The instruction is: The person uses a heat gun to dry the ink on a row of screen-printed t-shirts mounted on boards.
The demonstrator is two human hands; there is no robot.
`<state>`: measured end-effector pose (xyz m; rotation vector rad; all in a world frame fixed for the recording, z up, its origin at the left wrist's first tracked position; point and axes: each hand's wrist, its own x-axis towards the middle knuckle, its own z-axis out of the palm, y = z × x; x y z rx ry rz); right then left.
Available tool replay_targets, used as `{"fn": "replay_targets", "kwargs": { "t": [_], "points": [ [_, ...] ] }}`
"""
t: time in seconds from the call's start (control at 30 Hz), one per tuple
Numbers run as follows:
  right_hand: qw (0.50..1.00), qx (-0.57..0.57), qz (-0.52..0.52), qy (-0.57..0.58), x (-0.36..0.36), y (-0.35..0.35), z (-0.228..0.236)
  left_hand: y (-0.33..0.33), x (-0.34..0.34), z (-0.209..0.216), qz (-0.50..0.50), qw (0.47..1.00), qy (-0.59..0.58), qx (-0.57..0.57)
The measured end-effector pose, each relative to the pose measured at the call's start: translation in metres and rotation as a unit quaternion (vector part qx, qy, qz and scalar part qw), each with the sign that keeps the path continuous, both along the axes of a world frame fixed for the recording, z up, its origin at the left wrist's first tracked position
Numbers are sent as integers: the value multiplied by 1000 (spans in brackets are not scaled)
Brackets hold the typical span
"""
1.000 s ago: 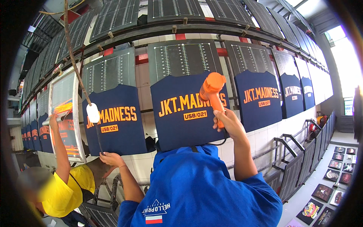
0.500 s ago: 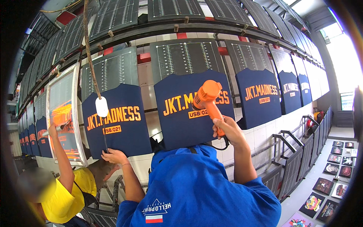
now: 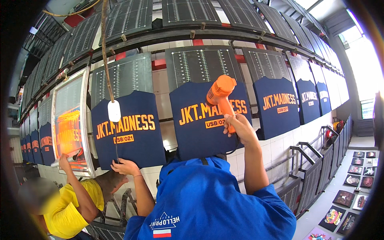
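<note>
At a long wall of printing boards, an orange heat gun (image 3: 219,94) is raised at the middle of the view, its muzzle close to the chest of a navy T-shirt (image 3: 196,136) stretched flat over a board with orange lettering. The right hand (image 3: 237,125) is wrapped tight around the gun's handle, arm reaching upward. The gun looks like rigid plastic, light enough for one hand (its front end is likely hot), so the handle is the only sensible grip. The shirt is soft cloth and its print may smear, so it is best taken by the hem.

The left hand (image 3: 125,166) rests with bent fingers on the bottom edge of the neighbouring shirt (image 3: 136,140); whether it pinches the cloth cannot be told. A white tag (image 3: 114,111) hangs on a cord before that shirt. Further left, a person in yellow (image 3: 68,212) holds a framed printing screen (image 3: 70,124). More navy shirts run right along the wall.
</note>
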<state>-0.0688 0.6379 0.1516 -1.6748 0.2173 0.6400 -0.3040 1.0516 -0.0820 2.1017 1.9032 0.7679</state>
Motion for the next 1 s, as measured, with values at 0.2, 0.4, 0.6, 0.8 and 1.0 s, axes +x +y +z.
{"fn": "replay_targets", "kwargs": {
  "t": [0.2, 0.4, 0.6, 0.8, 1.0],
  "points": [
    [1000, 9, 8, 3, -4, 7, 3, -1, 0, 1, 1, 1000, 6, -2],
    [998, -8, 34, 61, -32, -9, 18, 0, -3, -3, -3, 1000, -13, -3],
    [1000, 8, 8, 11, -14, 7, 6, -3, 3, 7, -8, 1000, -23, -13],
    [997, -23, 53, 50, -15, 12, 21, -2, -1, 4, -6, 1000, -22, -17],
    [998, -3, 52, 18, -6, 22, 2, -4, 4, 8, 0, 998, -41, -38]
  ]
}}
